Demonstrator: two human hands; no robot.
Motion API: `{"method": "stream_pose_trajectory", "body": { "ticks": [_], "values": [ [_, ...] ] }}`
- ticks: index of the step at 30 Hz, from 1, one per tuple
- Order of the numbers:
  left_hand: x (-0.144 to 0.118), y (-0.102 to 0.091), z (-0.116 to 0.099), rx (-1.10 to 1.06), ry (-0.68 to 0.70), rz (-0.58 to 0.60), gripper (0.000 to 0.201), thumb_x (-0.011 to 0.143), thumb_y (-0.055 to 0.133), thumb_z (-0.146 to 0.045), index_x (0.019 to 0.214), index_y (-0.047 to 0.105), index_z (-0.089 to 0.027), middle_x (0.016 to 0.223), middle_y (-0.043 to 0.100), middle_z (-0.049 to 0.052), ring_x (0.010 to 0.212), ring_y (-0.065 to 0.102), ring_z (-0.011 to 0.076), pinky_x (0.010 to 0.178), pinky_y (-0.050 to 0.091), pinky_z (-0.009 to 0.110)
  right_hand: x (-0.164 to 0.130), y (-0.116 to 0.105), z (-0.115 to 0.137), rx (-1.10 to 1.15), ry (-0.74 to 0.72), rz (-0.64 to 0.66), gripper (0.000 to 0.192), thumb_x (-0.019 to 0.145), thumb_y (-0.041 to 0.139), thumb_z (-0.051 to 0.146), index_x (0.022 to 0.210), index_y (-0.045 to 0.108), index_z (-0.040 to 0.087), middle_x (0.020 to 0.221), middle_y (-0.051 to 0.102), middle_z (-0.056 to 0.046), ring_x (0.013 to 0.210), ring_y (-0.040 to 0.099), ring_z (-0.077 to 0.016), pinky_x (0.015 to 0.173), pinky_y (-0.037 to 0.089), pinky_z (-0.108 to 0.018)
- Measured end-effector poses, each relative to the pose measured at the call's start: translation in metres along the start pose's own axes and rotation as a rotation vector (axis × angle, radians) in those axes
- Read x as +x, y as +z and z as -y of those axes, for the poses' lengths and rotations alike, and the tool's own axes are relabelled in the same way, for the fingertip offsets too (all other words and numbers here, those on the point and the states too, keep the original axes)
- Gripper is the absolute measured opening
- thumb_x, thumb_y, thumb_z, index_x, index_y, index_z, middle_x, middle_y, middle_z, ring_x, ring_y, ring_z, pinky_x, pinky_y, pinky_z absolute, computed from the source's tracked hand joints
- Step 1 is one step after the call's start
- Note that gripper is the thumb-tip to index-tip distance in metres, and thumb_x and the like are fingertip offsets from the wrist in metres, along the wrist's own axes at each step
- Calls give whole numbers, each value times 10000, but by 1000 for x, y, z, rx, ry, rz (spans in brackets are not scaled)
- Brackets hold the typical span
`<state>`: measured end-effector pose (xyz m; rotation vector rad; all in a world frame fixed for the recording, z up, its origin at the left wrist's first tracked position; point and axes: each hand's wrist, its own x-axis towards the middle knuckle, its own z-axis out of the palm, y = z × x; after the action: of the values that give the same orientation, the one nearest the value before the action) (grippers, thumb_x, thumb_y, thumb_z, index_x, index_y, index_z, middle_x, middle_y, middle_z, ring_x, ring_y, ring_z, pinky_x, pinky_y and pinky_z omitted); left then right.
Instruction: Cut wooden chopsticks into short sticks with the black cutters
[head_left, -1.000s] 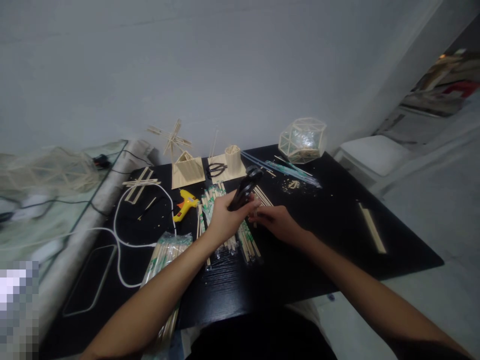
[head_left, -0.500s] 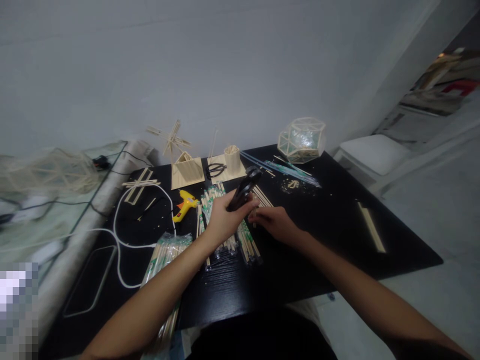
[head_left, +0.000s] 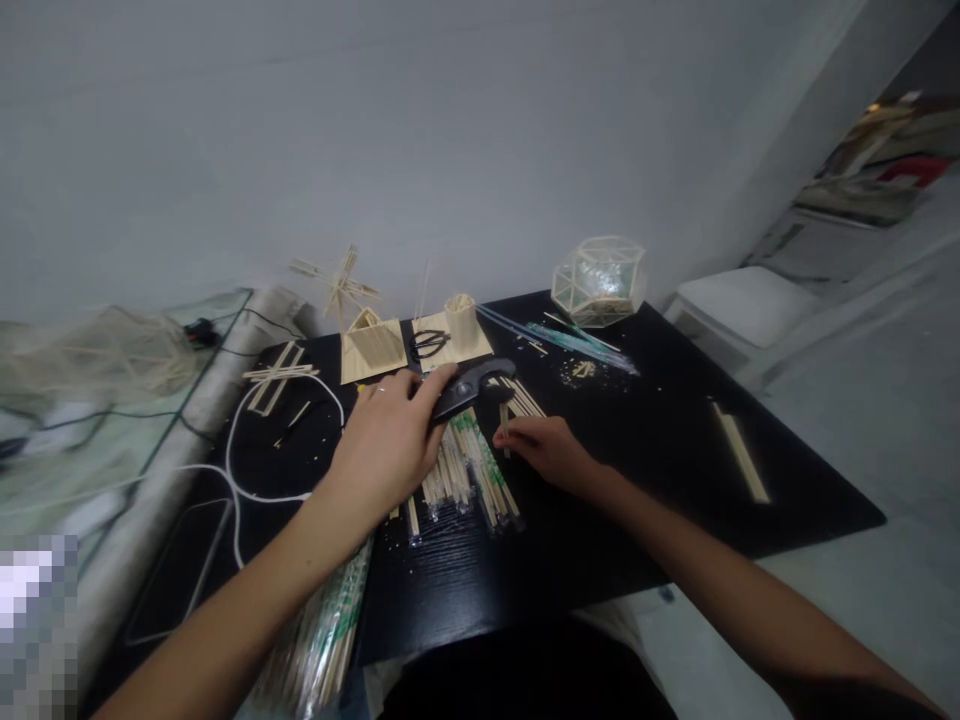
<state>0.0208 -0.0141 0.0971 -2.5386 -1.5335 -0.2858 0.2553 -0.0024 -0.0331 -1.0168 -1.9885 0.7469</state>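
Note:
My left hand is closed around the handle end of a black hook-jawed cutter, its curved end pointing right. My right hand pinches a short, upright piece of wooden stick between thumb and fingers. The stick's top is close to the cutter's jaw; I cannot tell whether they touch. Below and between the hands lie plastic-wrapped chopsticks. Several bare sticks lie just behind my right hand. A yellow glue gun is almost wholly hidden by my left hand.
Stick-built models stand at the back: a triangular one, a round cup and a faceted frame. Wood scraps lie right of centre. A white cable loops at left. A flat strip lies near the right edge.
My left hand has moved left and turned palm-down, and the cutter has swung from steeply upright to nearly level. My right hand has stayed almost in place with the stick piece.

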Motion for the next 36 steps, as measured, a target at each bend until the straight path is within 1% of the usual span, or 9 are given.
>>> {"method": "stream_pose_trajectory", "body": {
  "ticks": [4,12,19,24,30,36],
  "values": [
    [0,3,-9,62,40,66,561,962,550,-295,1508,437,-237,1074,623,126,992,626,304,884,511,446,0,0,-1,-22,1,-5,230,990,602,331,860,747,207,826,768,-24,756,705,-161,742,504,-241],
    [-3,3,-11,96,68,57,566,973,540,-323,1522,433,-237,1100,625,139,981,632,308,873,511,453,0,1,-2,-36,4,2,253,1000,589,345,868,747,198,875,776,-46,797,712,-172,763,504,-252],
    [-2,5,-14,134,82,100,576,968,536,-309,1529,428,-243,1068,626,127,950,634,301,854,506,441,0,2,-2,-62,15,12,263,999,592,338,831,738,197,817,760,-35,739,687,-164,739,491,-251],
    [-3,2,-14,163,82,116,556,984,522,-353,1525,441,-253,1031,627,126,903,638,297,826,507,432,0,4,-3,-74,9,13,275,1004,582,348,839,741,196,800,755,-36,743,683,-168,735,491,-253],
    [-5,0,-15,214,92,99,527,1012,481,-420,1507,470,-238,989,634,132,886,645,307,787,515,428,0,4,-4,-78,-11,14,266,1005,584,342,849,742,194,811,759,-37,734,684,-165,728,487,-251],
    [-6,3,-14,218,124,68,515,1005,504,-421,1480,493,-223,930,628,122,836,634,283,759,513,409,0,4,-5,-81,-8,17,275,1006,583,346,840,738,193,801,757,-36,731,683,-164,715,482,-246]
  ]
}}
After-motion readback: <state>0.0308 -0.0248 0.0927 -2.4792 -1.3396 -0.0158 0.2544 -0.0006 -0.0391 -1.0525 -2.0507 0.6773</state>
